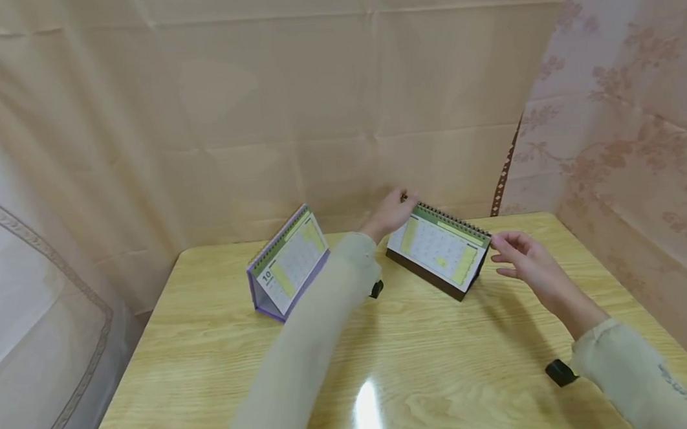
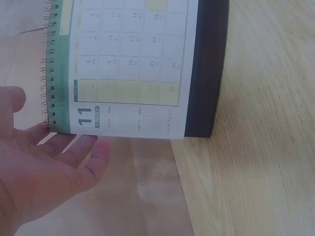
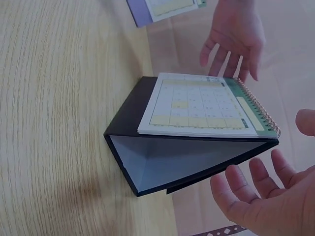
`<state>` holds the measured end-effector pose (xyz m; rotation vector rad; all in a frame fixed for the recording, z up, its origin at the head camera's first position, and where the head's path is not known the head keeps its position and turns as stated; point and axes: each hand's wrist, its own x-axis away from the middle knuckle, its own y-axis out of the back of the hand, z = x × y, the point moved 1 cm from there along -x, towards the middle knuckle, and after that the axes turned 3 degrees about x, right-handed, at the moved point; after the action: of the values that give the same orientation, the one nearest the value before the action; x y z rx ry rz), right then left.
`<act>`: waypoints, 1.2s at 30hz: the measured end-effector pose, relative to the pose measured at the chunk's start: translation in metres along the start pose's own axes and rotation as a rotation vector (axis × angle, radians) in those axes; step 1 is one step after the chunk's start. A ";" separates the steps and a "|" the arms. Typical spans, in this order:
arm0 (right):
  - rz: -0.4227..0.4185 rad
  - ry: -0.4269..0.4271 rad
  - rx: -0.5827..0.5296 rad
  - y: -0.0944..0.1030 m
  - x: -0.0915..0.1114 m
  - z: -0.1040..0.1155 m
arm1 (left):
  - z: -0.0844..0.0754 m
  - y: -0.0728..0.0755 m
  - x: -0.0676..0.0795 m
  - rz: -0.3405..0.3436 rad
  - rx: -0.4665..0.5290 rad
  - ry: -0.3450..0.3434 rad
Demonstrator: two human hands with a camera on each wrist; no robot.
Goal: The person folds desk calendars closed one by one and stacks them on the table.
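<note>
A dark-based desk calendar (image 1: 432, 242) with a spiral top edge stands as a tent towards the back of the table. Its page reads 11 in the left wrist view. At its left end is my left hand (image 1: 391, 213); in the left wrist view the fingertips reach the calendar's side edge, with the thumb apart. Beside the right end is my right hand (image 1: 525, 262), fingers spread and slightly bent. In the right wrist view those fingers (image 3: 241, 183) lie close to the dark back panel; whether they touch it I cannot tell.
A second desk calendar (image 1: 290, 259), with a purple base and a page reading 10, stands to the left of the dark one. Behind the wooden table (image 1: 211, 351) hangs a beige curtain (image 1: 267, 102). A floral curtain (image 1: 636, 128) runs along the right side.
</note>
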<state>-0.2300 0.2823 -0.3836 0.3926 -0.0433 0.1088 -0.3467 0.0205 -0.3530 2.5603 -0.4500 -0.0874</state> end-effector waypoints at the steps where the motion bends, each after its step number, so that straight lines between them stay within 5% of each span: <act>1: -0.006 0.003 0.000 0.000 -0.001 0.000 | 0.000 0.000 0.000 -0.008 -0.007 -0.005; 14: -0.074 -0.043 0.082 -0.007 -0.013 -0.009 | 0.000 -0.029 0.001 -0.264 0.020 0.088; 19: -0.152 0.005 0.350 -0.003 -0.016 -0.013 | -0.009 -0.033 0.002 -0.356 -0.043 0.184; 25: -0.211 0.096 0.632 0.004 -0.013 -0.006 | -0.015 -0.039 -0.002 -0.404 -0.087 0.232; 36: -0.148 0.090 0.678 0.008 -0.010 0.001 | -0.012 -0.040 -0.001 -0.405 -0.075 0.223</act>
<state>-0.2410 0.2884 -0.3796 1.0651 0.1154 -0.0099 -0.3340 0.0589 -0.3637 2.5133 0.1553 0.0355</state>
